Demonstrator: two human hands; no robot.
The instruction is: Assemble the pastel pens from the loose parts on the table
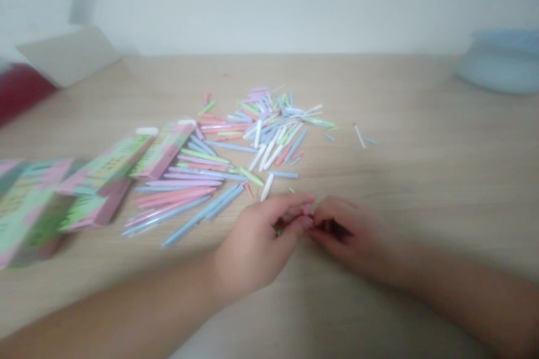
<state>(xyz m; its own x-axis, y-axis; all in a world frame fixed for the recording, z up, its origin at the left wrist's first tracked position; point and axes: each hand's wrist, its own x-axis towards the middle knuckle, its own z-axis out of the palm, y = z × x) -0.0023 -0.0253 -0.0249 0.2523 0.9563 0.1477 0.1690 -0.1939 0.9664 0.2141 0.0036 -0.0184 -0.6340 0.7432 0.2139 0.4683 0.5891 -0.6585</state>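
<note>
My left hand (261, 241) is closed in a pinch near the front of the table. A small pinkish pen part (309, 210) shows at its fingertips, and a bit of green is visible inside the curled fingers. Touching it fingertip to fingertip, my right hand (353, 235) is also closed; what it grips is hidden and blurred. Just beyond the hands lie a white pen piece (266, 187), a blue tube (283, 174) and a lime-green pen piece (251, 176). Farther back spreads a loose heap of pastel pen parts (269, 134), with thin white refills among them.
Several long pastel pens (181, 193) lie left of the hands. Beside them are patterned pink-and-green boxes (101, 165). An open white flap (69, 56) and a red object (23, 90) occupy the back left. A pale blue bag-like object (503, 61) sits back right, before the wall.
</note>
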